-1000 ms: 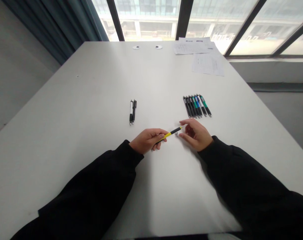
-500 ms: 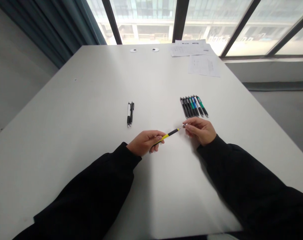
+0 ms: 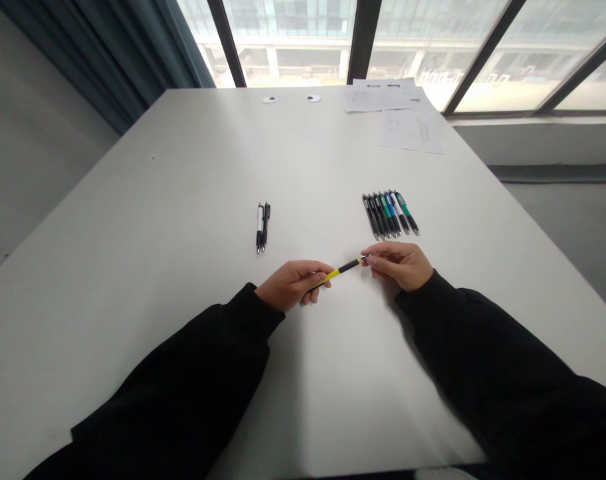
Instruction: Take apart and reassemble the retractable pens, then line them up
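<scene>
Between my two hands a yellow pen with a black grip (image 3: 349,265) slants up to the right, above the white table. My left hand (image 3: 299,282) is closed around its yellow rear part, which the fingers partly hide. The thumb and fingertips of my right hand (image 3: 397,263) pinch a small silver pen tip (image 3: 365,257) that now sits over the front end of the pen. Whether it is screwed tight I cannot tell. Just beyond my right hand lies a row of several pens (image 3: 390,215) in black, green, blue and white.
On the white table (image 3: 207,173), a white pen (image 3: 259,228) and a black pen (image 3: 266,227) lie side by side left of centre. Printed papers (image 3: 411,131) and two small white ovals (image 3: 313,99) lie at the far edge, by the window.
My right hand has brought the silver tip down and left onto the pen's front end, closing the gap where the thin refill point showed. My left hand has barely moved.
</scene>
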Tool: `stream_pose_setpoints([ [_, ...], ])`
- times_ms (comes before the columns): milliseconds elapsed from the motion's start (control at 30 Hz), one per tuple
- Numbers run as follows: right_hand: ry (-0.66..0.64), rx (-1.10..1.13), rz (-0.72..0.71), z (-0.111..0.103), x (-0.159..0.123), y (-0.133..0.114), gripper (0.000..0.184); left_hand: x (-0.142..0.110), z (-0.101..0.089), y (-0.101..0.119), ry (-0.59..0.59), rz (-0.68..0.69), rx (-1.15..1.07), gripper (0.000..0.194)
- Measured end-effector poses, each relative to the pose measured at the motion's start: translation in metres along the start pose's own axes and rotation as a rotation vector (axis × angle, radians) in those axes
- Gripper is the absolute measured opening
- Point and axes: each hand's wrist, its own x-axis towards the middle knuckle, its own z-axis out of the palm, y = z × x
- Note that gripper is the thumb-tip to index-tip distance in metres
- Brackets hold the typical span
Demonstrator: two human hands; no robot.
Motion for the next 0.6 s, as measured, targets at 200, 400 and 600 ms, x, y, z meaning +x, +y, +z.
stream_pose_setpoints([
  [200,0.029,-0.004,0.006,-0.001,-0.0006,0.0003,0.042,-0.0003,0.0001,0.001,0.004,0.001,-0.011,0.038],
  [400,0.03,-0.024,0.014,0.0009,-0.0015,-0.0019,0.043,0.0002,0.0011,0.0023,0.008,0.0,-0.012,0.038],
  [600,0.0,-0.069,0.01,0.0041,-0.0021,-0.0054,0.041,0.0001,0.0017,0.003,0.013,-0.007,-0.004,0.037],
])
